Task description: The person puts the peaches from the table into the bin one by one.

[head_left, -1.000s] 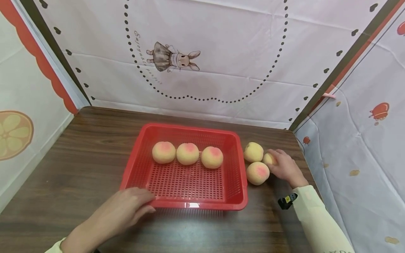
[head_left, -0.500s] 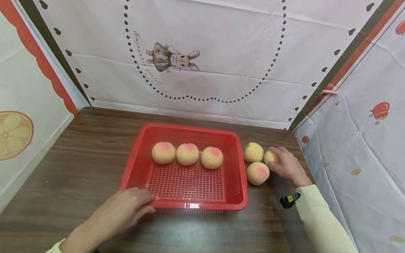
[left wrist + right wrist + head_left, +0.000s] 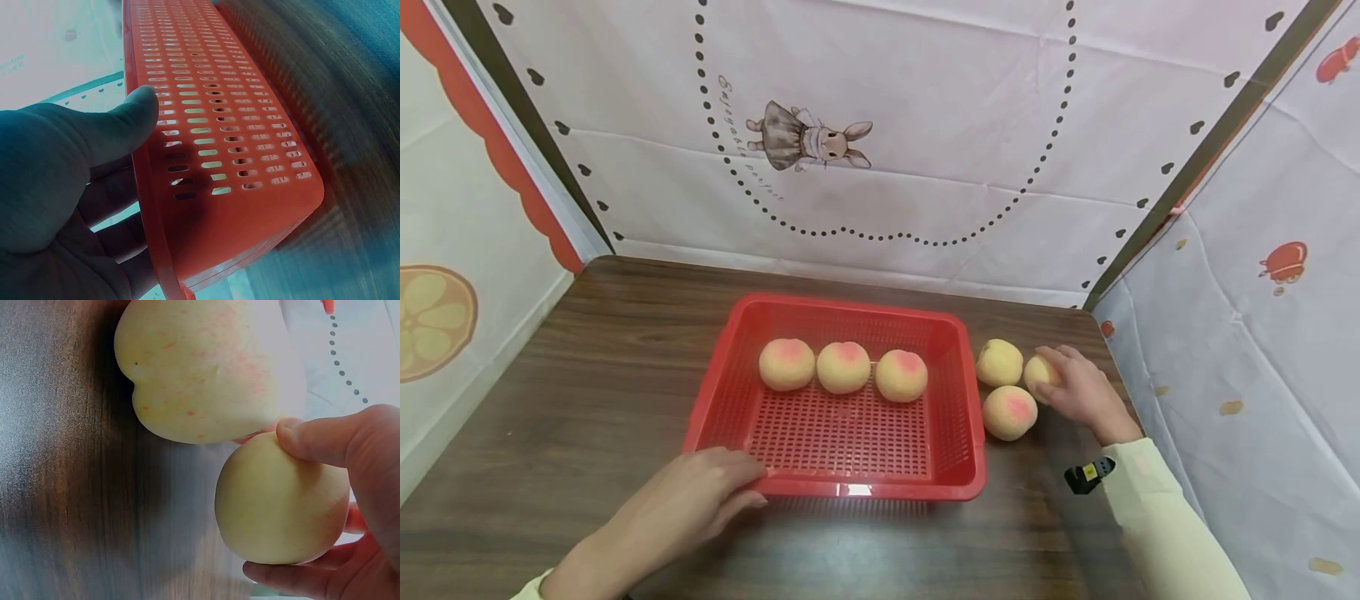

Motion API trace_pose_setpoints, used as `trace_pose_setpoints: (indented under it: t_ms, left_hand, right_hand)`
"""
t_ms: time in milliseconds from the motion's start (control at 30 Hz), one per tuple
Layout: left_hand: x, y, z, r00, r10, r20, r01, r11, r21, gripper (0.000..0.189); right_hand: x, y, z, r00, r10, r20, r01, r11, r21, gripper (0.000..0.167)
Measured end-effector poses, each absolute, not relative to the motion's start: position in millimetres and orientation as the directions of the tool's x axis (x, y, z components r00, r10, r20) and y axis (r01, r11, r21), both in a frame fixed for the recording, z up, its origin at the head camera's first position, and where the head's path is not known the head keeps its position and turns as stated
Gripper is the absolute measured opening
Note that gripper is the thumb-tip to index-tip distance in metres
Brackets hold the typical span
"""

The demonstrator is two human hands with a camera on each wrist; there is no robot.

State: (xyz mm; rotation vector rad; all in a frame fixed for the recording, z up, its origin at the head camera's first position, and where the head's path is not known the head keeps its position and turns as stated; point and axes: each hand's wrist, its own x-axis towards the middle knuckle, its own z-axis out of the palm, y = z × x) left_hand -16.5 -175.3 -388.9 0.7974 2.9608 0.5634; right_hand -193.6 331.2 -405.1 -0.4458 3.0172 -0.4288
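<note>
A red plastic basket [image 3: 957, 490] with slotted walls stands on the table, and three pink-tipped peaches lie in a row inside it, the middle peach [image 3: 843, 368] among them. My left hand [image 3: 696, 492] grips the basket's near-left rim; in the left wrist view the thumb [image 3: 134, 115] presses the outer wall and the fingers reach over the inner side. Right of the basket, my right hand [image 3: 1084, 396] holds a small pale-yellow peach [image 3: 281, 500] between thumb and fingers. Beside it sit a yellow peach [image 3: 999, 363] and a larger blushed peach [image 3: 1010, 413].
The dark wood table [image 3: 587, 400] runs up to a white printed cloth [image 3: 925, 108] at the back. Similar cloths hang at the left and right sides, the right one [image 3: 1247, 350] close to my right forearm.
My right hand has shifted very slightly back and to the right with the small peach in its fingers. The left hand, the basket and the other peaches stay in place.
</note>
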Motion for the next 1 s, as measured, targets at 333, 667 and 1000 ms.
trace_pose_setpoints:
  t_ms: [333, 667, 1000]
  left_hand:
    - [-17, -175, -389, -0.862, 0.5, 0.078, 0.494, 0.797, 0.349, 0.012]
    - [-16, -176, -388, -0.863, 0.501, 0.067, 0.491, 0.8, 0.345, 0.012]
    - [-16, -175, -389, -0.86, 0.5, 0.107, 0.506, 0.801, 0.319, 0.011]
  right_hand:
    - [-191, 329, -401, -0.959, -0.283, -0.02, -0.267, 0.924, -0.274, 0.059]
    - [-189, 327, -396, -0.958, -0.283, -0.049, -0.258, 0.924, -0.283, 0.06]
    - [-189, 324, -387, -0.951, -0.306, -0.041, -0.284, 0.92, -0.269, 0.059]
